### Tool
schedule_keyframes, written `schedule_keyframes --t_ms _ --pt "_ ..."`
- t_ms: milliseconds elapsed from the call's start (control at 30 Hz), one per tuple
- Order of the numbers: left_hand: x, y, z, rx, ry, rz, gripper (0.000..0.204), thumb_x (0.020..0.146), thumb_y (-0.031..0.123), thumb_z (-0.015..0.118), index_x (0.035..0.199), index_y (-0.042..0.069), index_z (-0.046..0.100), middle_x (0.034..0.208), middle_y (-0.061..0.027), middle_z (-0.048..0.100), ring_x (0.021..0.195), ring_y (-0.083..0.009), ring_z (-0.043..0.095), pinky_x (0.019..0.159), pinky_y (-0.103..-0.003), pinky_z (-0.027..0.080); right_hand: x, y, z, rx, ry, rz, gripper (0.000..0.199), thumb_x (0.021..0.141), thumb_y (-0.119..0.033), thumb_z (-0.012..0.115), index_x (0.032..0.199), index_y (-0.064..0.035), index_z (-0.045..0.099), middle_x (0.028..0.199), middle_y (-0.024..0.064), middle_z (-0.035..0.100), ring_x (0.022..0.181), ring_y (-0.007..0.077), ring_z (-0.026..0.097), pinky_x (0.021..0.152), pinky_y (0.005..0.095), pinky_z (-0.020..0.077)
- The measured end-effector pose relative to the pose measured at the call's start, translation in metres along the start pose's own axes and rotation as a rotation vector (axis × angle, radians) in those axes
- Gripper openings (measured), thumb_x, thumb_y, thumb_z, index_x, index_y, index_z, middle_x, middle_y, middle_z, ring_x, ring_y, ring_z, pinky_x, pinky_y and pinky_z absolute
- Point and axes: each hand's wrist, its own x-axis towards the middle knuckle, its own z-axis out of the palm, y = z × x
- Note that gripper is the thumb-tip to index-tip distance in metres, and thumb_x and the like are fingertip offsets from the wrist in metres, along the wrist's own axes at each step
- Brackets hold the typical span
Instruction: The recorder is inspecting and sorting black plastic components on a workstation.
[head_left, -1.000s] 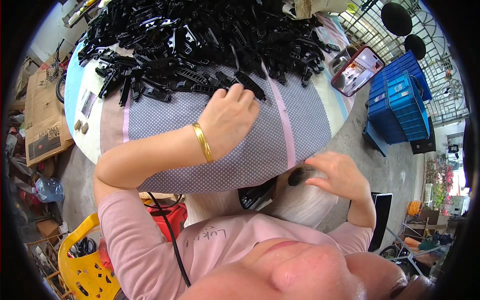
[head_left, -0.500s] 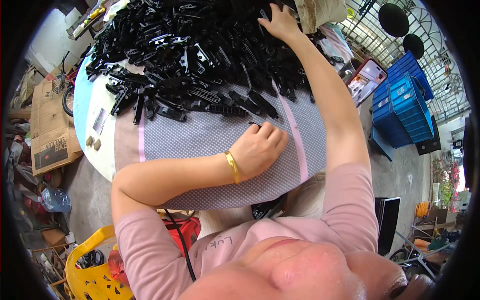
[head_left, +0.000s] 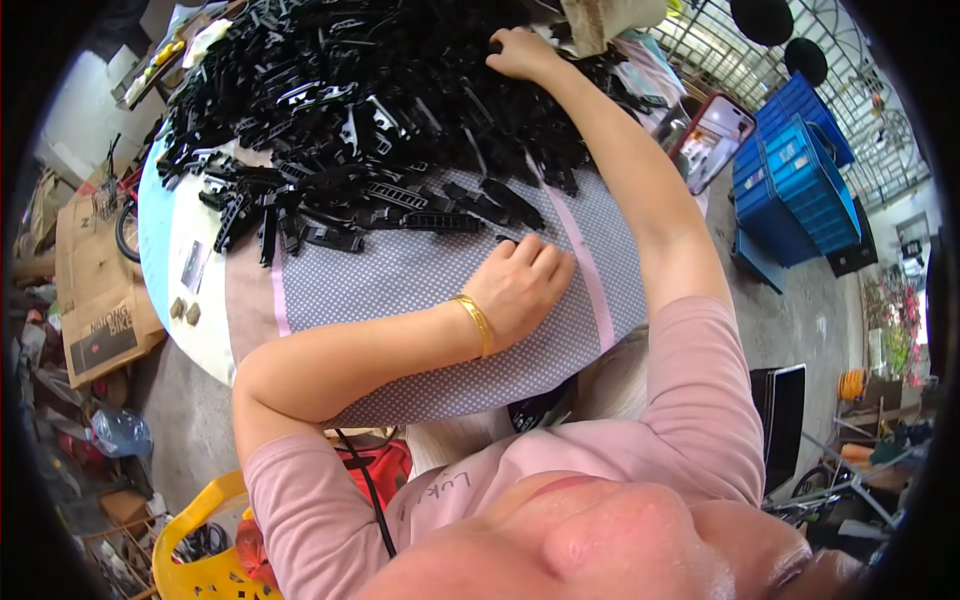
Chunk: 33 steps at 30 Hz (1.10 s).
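- My left grip is curled around a black plastic part over the surface.
- My right grip bends at the heap of black parts; its hold I can't tell.
- Tugging overlapped parts might scatter others.

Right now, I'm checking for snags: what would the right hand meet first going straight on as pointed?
The right hand would likely meet the black plastic parts just to its left; whether it touches them is hard to tell.
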Motion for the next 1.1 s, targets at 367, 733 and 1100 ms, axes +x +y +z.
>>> schedule_keyframes --t_ms 367,733,1100 --pt "0.001 -0.005 -0.003 -0.087 0.031 -0.013 0.040 0.076 0.008 0.051 0.114 -0.002 0.051 0.093 -0.0110 0.052 0.089 -0.0251 0.052 0.079 -0.033 0.046 -0.077 -0.053 -0.024 0.190 0.165 -0.276 0.036 0.076 -0.025 0.058 0.102 -0.0011 0.062 0.100 0.0165 0.064 0.098 0.0330 0.058 0.087 0.0399 0.0468" --pt "0.001 -0.005 -0.010 -0.057 0.029 -0.002 0.040 0.074 0.006 0.051 0.112 -0.005 0.052 0.105 -0.0142 0.052 0.099 -0.0270 0.049 0.089 -0.033 0.044 -0.188 -0.060 -0.080 0.348 0.437 -0.441 0.030 0.078 -0.018 0.067 0.105 -0.0050 0.063 0.081 0.0130 0.063 0.074 0.0249 0.062 0.071 0.0354 0.0470" --pt "0.018 -0.018 -0.022 -0.937 0.169 -0.602 0.028 0.081 0.002 0.063 0.109 -0.001 0.055 0.094 -0.0105 0.064 0.082 -0.0192 0.062 0.071 -0.028 0.052 -0.256 -0.019 -0.102 1.146 -0.096 0.211 0.029 0.088 -0.015 0.062 0.111 0.0011 0.061 0.084 0.0048 0.067 0.062 0.0059 0.057 0.052 0.0181 0.0433"
